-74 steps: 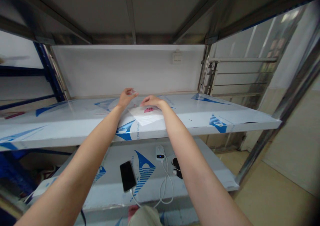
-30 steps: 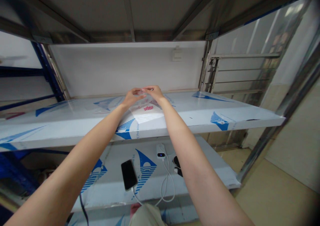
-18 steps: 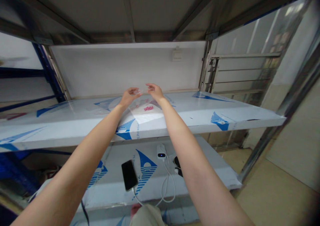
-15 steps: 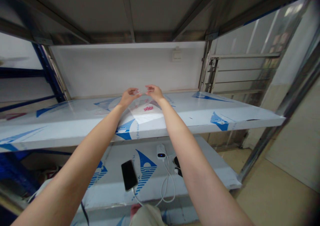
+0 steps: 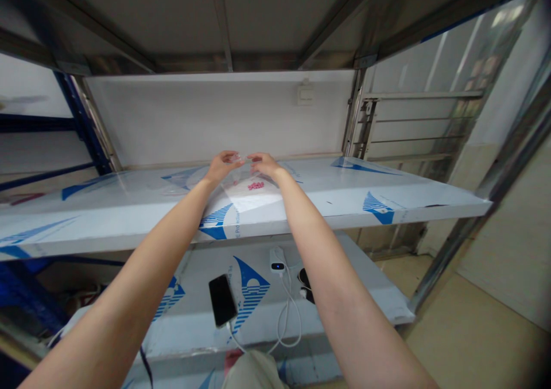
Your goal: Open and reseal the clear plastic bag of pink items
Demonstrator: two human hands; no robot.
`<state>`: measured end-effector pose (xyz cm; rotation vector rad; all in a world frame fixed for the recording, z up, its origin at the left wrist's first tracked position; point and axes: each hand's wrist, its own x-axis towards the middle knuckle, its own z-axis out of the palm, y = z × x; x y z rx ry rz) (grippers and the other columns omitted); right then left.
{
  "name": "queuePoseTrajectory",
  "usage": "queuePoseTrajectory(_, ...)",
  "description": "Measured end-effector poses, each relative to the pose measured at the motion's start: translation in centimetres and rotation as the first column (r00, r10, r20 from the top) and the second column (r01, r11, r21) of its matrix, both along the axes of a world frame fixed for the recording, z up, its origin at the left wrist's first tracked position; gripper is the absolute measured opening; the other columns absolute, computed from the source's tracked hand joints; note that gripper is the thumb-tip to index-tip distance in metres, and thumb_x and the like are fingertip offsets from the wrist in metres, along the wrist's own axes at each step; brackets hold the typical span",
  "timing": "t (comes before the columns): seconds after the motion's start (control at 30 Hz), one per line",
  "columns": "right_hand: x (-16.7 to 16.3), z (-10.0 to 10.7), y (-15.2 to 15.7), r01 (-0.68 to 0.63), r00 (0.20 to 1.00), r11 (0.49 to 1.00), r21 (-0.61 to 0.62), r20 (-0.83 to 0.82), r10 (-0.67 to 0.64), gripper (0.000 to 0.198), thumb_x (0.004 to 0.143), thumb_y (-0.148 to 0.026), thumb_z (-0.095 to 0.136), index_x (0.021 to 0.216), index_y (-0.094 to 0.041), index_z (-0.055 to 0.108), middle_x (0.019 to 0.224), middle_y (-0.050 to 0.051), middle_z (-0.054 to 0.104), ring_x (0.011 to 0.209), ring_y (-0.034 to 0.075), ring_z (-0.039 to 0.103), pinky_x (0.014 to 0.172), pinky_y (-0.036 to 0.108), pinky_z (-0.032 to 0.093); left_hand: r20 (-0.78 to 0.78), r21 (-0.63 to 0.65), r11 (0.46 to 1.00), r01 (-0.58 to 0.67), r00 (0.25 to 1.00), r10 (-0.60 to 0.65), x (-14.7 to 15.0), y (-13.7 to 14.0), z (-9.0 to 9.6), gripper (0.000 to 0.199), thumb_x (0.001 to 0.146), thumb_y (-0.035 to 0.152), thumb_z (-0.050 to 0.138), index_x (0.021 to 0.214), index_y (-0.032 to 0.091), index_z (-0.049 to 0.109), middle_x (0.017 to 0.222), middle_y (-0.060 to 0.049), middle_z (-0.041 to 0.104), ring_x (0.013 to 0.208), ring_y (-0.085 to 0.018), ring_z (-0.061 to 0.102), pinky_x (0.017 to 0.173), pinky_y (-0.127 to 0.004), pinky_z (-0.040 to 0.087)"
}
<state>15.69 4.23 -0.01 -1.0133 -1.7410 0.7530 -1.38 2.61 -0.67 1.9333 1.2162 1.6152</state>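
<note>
Over the upper shelf, my left hand [image 5: 220, 166] is closed, its fingers pinched round a small clear piece [image 5: 235, 158] that looks like plastic; its kind is too blurred to name. My right hand [image 5: 264, 165] is close beside it, fingers curled and tips near the clear piece. Whatever those right fingertips hold is too small to make out. Just below both hands lies a white sheet [image 5: 245, 203] with a cluster of small pink pieces [image 5: 255, 186] on it. See-through plastic film [image 5: 183, 185] appears to lie left of the sheet.
The upper shelf [image 5: 318, 202] is wrapped in blue-printed film. On the lower shelf [image 5: 258, 331] are a black phone [image 5: 222, 301], a white power bank [image 5: 278, 261] with a lit display, and a white cable [image 5: 286, 314]. A metal shelf underside [image 5: 185, 22] hangs overhead.
My right hand has come slightly down and left, closer to my left hand. The left hand and the pink pieces look nearly unmoved.
</note>
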Motion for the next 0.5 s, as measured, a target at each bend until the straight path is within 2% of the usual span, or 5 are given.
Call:
queuePoseTrajectory(0.3,0.02,-0.25,0.26,-0.008,1.0,1.0,-0.005,0.021,0.009,0.043,0.071,0.006,0.055,0.105,-0.016,0.067,0.108,0.008,0.067,0.071,0.011,0.064,0.078,0.03,0.055,-0.004,-0.014,1.0,-0.01,1.0,0.01,0.27,-0.17,0.1,0.049,0.061,0.037,0.078,0.103,0.015,0.064,0.108,-0.012,0.067,0.103,-0.023,0.059,0.095,-0.038,0.045)
queuePoseTrajectory(0.5,0.05,0.01,-0.47,-0.003,0.998,1.0,0.025,0.061,0.002,0.043,0.07,0.003,0.058,0.108,-0.015,0.065,0.115,0.009,0.064,0.089,0.014,0.064,0.08,0.026,0.053,-0.003,-0.022,0.999,0.029,1.0,-0.029,0.41,-0.27,0.12,0.048,0.063,0.035,0.077,0.103,0.013,0.063,0.108,-0.013,0.068,0.102,-0.022,0.061,0.095,-0.036,0.044)
